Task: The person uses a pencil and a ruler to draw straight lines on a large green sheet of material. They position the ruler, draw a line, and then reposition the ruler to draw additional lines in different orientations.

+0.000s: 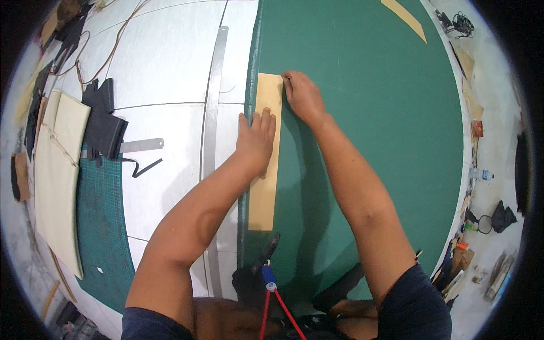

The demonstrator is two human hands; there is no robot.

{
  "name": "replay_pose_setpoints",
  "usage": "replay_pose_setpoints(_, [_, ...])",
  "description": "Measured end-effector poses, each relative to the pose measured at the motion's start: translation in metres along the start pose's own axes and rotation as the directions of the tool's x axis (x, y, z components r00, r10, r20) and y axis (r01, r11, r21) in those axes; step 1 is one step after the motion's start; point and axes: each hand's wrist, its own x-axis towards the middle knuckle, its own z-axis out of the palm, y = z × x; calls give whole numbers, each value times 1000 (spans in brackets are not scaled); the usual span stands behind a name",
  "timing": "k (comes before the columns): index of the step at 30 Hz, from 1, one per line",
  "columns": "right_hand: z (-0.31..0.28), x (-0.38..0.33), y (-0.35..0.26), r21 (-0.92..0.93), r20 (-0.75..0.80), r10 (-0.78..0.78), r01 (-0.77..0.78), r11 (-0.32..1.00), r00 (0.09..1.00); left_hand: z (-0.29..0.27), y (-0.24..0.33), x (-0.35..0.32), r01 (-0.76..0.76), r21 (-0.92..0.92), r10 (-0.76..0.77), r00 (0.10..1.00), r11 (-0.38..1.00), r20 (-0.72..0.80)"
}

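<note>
A long tan card strip (263,201) lies along the left edge of a wide green sheet (374,85). Pressed flat on the strip's middle is my left hand (256,139), fingers spread, the thumb reaching toward the sheet's edge. At the strip's far right corner my right hand (304,97) is closed in a pinch. A small dark tip shows at its fingers, but what they hold is too small to make out. The strip's part under my left hand and wrist is hidden.
Left of the sheet, a long steel ruler (212,113) lies on white floor tiles. Farther left are black fabric pieces (105,122), a shorter ruler (144,145), a cream folded sheet (56,187) and a green cutting mat (102,209). Another tan strip (407,18) lies far right.
</note>
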Motion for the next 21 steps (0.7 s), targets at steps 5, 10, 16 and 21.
replay_pose_setpoints(5, [-1, -62, -26, 4, 103, -32, 32, 999, 994, 2, -8, 1, -6, -102, 13, 997, 995, 72])
replay_pose_setpoints(10, [-13, -108, -52, 115, 158, 14, -32, 993, 987, -2, -9, -4, 8, -102, -2, 998, 995, 60])
replay_pose_setpoints(16, [-13, -68, -28, 62, 93, 20, -26, 998, 995, -5, -4, 1, -7, -122, 13, 999, 993, 50])
replay_pose_setpoints(21, [-12, -132, -54, 74, 139, -67, 57, 996, 988, -3, -11, -2, 5, -142, 5, 998, 990, 65])
